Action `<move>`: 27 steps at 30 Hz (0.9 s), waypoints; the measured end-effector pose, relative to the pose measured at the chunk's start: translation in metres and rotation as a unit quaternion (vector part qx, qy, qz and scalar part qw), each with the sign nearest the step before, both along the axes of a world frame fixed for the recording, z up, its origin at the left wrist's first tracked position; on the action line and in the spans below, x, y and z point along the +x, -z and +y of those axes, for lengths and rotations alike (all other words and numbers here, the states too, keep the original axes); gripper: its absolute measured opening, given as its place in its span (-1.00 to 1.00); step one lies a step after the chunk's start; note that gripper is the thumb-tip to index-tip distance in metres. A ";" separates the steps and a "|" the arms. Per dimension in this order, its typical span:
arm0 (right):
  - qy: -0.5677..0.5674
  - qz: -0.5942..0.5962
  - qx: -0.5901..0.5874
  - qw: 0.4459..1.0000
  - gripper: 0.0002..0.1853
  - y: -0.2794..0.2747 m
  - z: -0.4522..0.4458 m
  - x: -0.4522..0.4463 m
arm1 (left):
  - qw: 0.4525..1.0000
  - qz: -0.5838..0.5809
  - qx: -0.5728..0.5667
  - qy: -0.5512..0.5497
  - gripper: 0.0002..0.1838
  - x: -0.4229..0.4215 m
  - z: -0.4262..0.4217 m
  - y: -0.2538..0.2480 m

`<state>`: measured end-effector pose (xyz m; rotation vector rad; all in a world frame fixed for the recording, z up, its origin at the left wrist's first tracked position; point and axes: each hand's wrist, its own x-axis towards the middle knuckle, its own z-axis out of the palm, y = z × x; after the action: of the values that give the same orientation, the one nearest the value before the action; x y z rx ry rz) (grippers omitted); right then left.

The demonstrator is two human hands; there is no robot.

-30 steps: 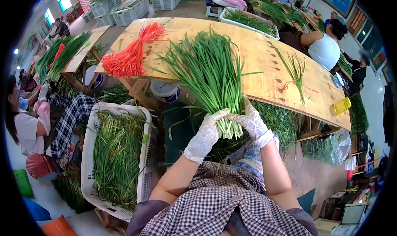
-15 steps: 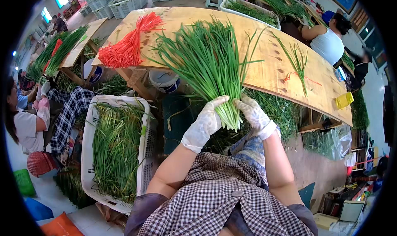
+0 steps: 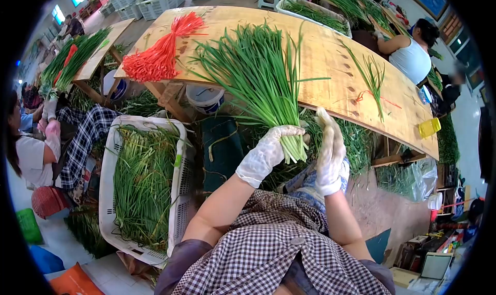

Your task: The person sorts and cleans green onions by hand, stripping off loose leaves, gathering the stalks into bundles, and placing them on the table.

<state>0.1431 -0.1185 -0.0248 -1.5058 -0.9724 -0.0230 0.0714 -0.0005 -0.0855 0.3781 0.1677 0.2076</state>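
Note:
A large bunch of garlic chives [image 3: 261, 70] fans out over the table's near edge, its pale cut ends pointing toward me. My left hand [image 3: 267, 153], in a whitish glove, is wrapped around the stems near those ends. To the right of the stems, my gloved right hand [image 3: 330, 153] is held upright with straight fingers, apart from the bunch and holding nothing. A few loose chives [image 3: 373, 83] lie on the wooden table [image 3: 330, 52] to the right, with a thin red tie among them.
Red plastic ties [image 3: 160, 55] are heaped on the table's left part. A white crate [image 3: 178, 181] full of chives stands on my left, near a bucket [image 3: 205, 98]. A yellow container [image 3: 429, 128] sits at the table's right end. Co-workers sit at left and far right.
My right hand has let go of the stems and moved right, its fingers straightening. My left hand still holds the bunch, which has shifted slightly, and its right-hand leaves have drawn inward.

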 end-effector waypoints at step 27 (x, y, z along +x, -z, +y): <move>0.022 0.109 -0.077 0.991 -0.58 -0.010 0.025 0.018 | 0.997 0.016 -0.027 -0.072 -0.75 0.008 -0.001 0.005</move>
<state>0.1612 -0.0938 -0.0151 -1.6324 -0.7800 0.1851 0.0797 -0.0014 -0.0909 0.3164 0.2325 0.3381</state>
